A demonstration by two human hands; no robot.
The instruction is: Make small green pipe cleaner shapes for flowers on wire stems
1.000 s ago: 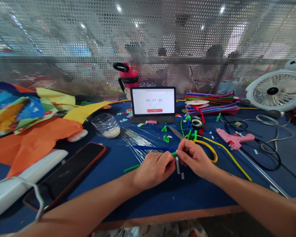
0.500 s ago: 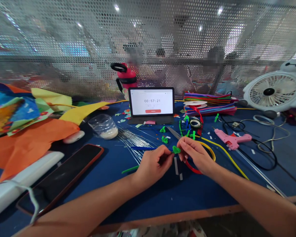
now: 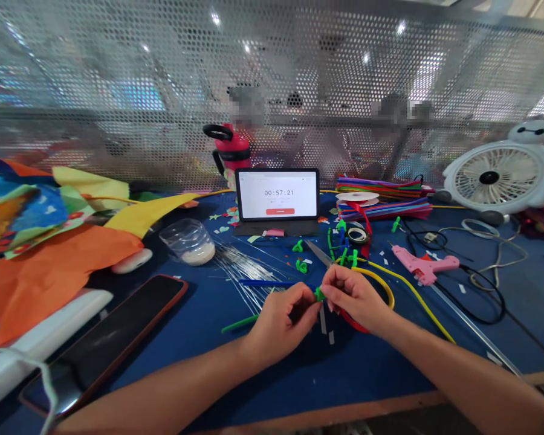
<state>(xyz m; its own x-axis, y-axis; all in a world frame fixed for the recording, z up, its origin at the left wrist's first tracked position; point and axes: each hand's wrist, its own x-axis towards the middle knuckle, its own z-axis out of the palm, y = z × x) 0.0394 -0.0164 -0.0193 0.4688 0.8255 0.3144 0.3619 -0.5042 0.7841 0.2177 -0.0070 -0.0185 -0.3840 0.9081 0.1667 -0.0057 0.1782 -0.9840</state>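
Note:
Between my two hands is a small green pipe-cleaner piece (image 3: 318, 294), bent into loops. My left hand (image 3: 283, 320) pinches it from the left with thumb and forefinger. From the right, the fingertips of my right hand (image 3: 356, 299) are closed on it too, hiding part of it. Scissors (image 3: 318, 254) with red and yellow handles lie under and beyond my right hand. Two similar green loops, one of them a curled piece (image 3: 301, 266), rest just beyond. A blue pipe cleaner (image 3: 265, 283) and a green pipe cleaner (image 3: 239, 323) lie near my left hand.
A tablet (image 3: 278, 194) showing a timer stands at the back. To the right are a pink glue gun (image 3: 426, 264), a white fan (image 3: 498, 175) and pipe-cleaner bundles (image 3: 385, 208). A plastic cup (image 3: 188, 241), thin wires (image 3: 245, 266) and a phone (image 3: 113, 338) lie left.
My right fingertips have come closer to my left ones and now cover more of the green piece. The whole view has shifted slightly, with things appearing lower.

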